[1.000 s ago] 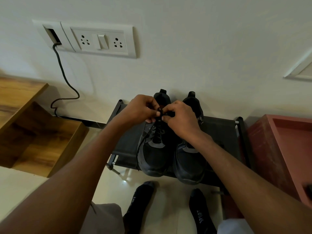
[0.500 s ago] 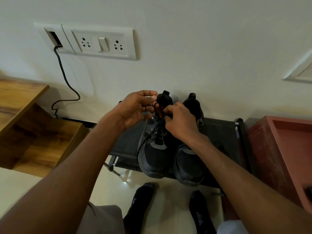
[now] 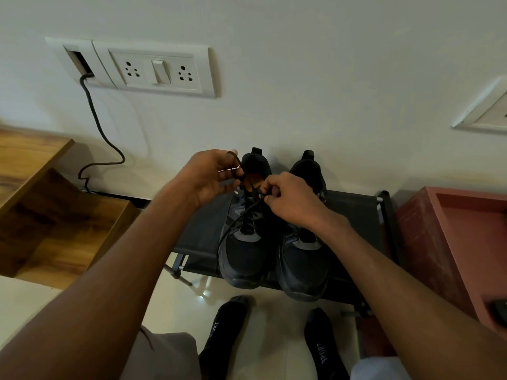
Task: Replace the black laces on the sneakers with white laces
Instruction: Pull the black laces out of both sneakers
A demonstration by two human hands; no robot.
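- The fingers of the left hand (image 3: pixel 212 178) are curled around a loop of the black lace (image 3: pixel 236 215), which is gripped just above the collar of the left sneaker (image 3: pixel 247 242).
- The fingers of the right hand (image 3: pixel 290 198) are pinched on another part of the same lace, over the top eyelets of that sneaker.
- One strand of the lace is seen running from the right hand down across the tongue and off the sneaker's left side, where it hangs in a slack curve.
- The lower part of the lace is still threaded through the eyelets of the left sneaker.
- The right sneaker (image 3: pixel 304 259) is placed just beside the left one, nearly touching it; its laces are mostly hidden by the right wrist.
- Both sneakers are dark with grey panels, and are set with toes toward the person and heels toward the wall (image 3: pixel 301 78).
- The sneakers are carried on a low rack (image 3: pixel 356 212) with a dark fabric shelf and a metal frame, placed against the wall.
- Two feet in black socks (image 3: pixel 225 333) are seen on the floor (image 3: pixel 274 311) in front of the rack.
- A wooden shelf unit (image 3: pixel 55 215) is seen to the left, a red box (image 3: pixel 452 237) to the right.
- A socket plate (image 3: pixel 156 69) is fixed to the wall, and a cable (image 3: pixel 96 119) hangs from a slot beside it.
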